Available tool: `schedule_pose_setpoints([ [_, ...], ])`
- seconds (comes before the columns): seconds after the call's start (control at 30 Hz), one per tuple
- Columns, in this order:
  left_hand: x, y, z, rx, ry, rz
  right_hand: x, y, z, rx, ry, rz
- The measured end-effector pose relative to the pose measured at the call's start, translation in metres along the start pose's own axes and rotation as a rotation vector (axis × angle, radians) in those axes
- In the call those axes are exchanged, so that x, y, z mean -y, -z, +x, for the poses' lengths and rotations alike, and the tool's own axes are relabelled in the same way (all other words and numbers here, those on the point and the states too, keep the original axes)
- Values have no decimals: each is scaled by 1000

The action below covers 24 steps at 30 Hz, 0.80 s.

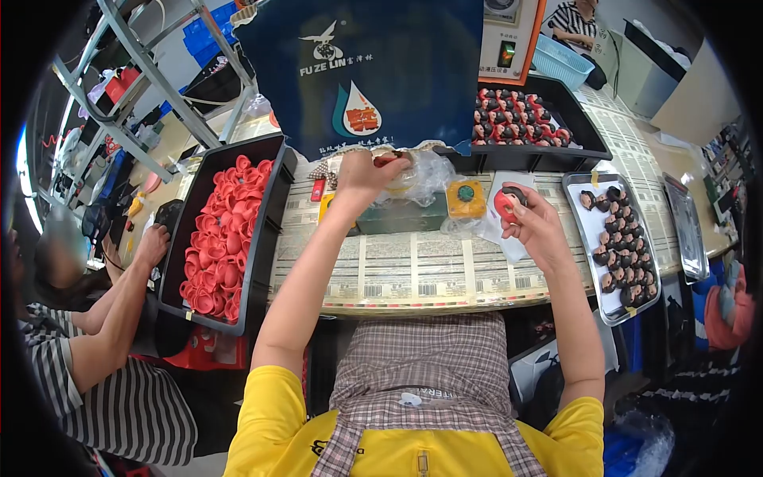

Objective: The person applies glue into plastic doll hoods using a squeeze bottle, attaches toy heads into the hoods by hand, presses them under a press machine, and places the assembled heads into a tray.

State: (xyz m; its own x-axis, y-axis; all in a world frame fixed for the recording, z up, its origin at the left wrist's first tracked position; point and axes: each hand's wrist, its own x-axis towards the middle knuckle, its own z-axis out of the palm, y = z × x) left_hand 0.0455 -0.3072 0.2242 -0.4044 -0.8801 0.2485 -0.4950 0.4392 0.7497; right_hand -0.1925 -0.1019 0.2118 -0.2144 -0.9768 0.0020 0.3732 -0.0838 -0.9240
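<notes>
My right hand (534,226) pinches a small doll head with a red hood (504,204) and black hair, holding it above the table's front right part. My left hand (367,176) is by the torn lower edge of a dark blue cardboard sheet (429,79), its fingers closed at a crumpled clear plastic bag (425,179); what they hold, if anything, I cannot make out. Between the hands stand a green block (401,219) and a yellow block with a green round top (466,199). A small red item (319,189) lies left of my left hand.
A black crate (274,191) of red hood pieces (222,238) stands left. Behind right, another black crate (548,161) holds red-and-black heads. A metal tray (574,199) on the right carries several black-haired heads (624,246). A co-worker's hand (152,242) is beyond the left crate.
</notes>
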Motion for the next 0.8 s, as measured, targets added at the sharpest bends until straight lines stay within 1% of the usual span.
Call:
schedule_pose_setpoints([
  [0.07, 4, -12, 3, -40, -61, 46, 0, -1, -3, 0, 6, -15],
  [0.17, -16, -11, -4, -54, -61, 137, 1, 0, -6, -25, 22, -41],
  [0.27, -19, -5, -8, 16, -56, 174, 1, 5, -9, -53, 34, -48],
  [0.37, -6, 0, -12, -77, -382, 128, 1, 9, -11, -69, 39, -54],
  [0.47, 7, 4, -16, -84, -448, 177, 0, 15, -12, -71, 50, -41],
  [0.57, 7, 5, -14, -72, -397, 157, 2, 13, -11, -86, 57, -54],
  [0.67, 2, 6, -13, -66, -429, 219, 3, 12, -11, -99, 65, -96],
  [0.77, -11, 10, -12, 4, -316, 239, 1, 13, -10, -104, 63, -125],
  [0.8, -10, 10, -12, -3, -333, 232, 1, 14, -10, -106, 61, -131],
])
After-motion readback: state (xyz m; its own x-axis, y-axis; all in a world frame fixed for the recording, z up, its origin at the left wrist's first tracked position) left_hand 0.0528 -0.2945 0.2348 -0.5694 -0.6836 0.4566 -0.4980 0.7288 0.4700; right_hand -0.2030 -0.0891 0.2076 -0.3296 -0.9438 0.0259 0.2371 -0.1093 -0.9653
